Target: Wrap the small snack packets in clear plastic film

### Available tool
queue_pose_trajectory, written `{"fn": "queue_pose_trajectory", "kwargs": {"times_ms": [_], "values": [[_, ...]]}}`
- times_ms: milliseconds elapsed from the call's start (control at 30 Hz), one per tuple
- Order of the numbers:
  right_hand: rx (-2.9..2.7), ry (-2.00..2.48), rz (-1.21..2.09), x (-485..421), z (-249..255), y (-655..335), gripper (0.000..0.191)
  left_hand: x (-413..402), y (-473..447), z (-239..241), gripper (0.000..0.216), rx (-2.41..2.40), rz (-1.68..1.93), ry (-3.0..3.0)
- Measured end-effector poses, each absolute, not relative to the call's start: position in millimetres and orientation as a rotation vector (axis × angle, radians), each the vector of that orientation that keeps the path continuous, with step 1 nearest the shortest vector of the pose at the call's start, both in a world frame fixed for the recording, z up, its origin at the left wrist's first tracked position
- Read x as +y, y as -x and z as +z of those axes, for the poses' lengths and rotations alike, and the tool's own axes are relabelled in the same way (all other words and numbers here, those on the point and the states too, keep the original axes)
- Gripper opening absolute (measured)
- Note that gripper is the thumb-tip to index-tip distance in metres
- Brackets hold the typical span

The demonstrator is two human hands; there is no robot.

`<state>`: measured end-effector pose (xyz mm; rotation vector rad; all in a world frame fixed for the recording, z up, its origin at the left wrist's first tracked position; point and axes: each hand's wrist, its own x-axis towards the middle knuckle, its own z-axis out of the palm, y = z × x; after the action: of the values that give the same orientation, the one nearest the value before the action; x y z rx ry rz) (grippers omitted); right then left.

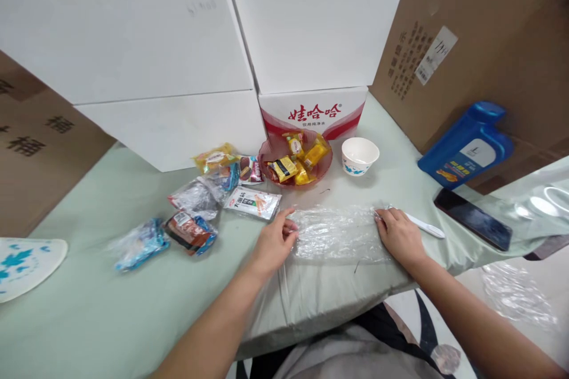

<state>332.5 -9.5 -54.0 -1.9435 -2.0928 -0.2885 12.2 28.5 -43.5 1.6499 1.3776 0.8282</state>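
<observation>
A clear plastic bag (336,233) lies flat on the pale green table (133,302) near its front edge. My left hand (274,243) rests on the bag's left end, fingers curled and pinching the film. My right hand (399,235) presses on the bag's right end with fingers closed on its edge. Just right of that hand lies a white pen-like stick (425,226). Behind the bag stands a red bowl (295,164) of yellow wrapped snacks and a small white bowl (360,156).
Several snack packets (191,213) lie scattered left of the bag. A blue bottle (466,145) and a black phone (472,218) sit at right. White boxes (169,71) and brown cartons (471,35) wall the back. A white fan (24,263) lies far left.
</observation>
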Motion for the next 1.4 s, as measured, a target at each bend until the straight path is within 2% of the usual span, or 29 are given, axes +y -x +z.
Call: {"fn": "queue_pose_trajectory", "kwargs": {"times_ms": [167, 433, 800, 933, 1033, 1100, 1200, 1300, 1400], "values": [[-2.109, 1.774, -0.370, -8.3, -56.7, -337.3, 0.023, 23.5, -11.2, -44.4, 0.040, 1.397, 0.824, -1.704], [-2.057, 1.789, -0.360, -8.2, -57.9, -336.8, 0.026, 27.1, -16.7, -50.4, 0.037, 1.478, 0.895, -1.850], [-2.008, 1.789, -0.274, -7.7, -56.6, -342.1, 0.027, 23.8, -21.5, -52.3, 0.041, 1.787, 0.840, -2.033], [-1.972, 1.758, -0.226, -11.2, -49.5, -345.7, 0.030, 22.8, -16.4, -45.5, 0.032, 1.810, 1.119, -2.258], [-1.918, 1.727, -0.322, -16.0, -33.9, -344.6, 0.029, 23.0, -16.5, -39.7, 0.019, 1.600, 1.269, -2.488], [-1.910, 1.695, -0.380, -19.5, -23.5, -337.6, 0.027, 23.1, -19.2, -38.5, 0.018, 1.403, 1.179, -2.608], [-2.076, 1.598, -0.297, -24.0, -19.9, -317.5, 0.033, 22.3, -23.7, -41.9, 0.032, 1.143, 0.845, -2.731], [-2.422, 1.527, -0.133, -26.8, -33.2, -298.3, 0.055, 19.7, -24.7, -48.0, 0.053, 0.977, 0.466, -2.814], [-2.566, 1.610, -0.049, -29.7, -50.7, -295.6, 0.078, 16.3, -23.5, -51.5, 0.063, 0.989, 0.248, -2.821]]}}
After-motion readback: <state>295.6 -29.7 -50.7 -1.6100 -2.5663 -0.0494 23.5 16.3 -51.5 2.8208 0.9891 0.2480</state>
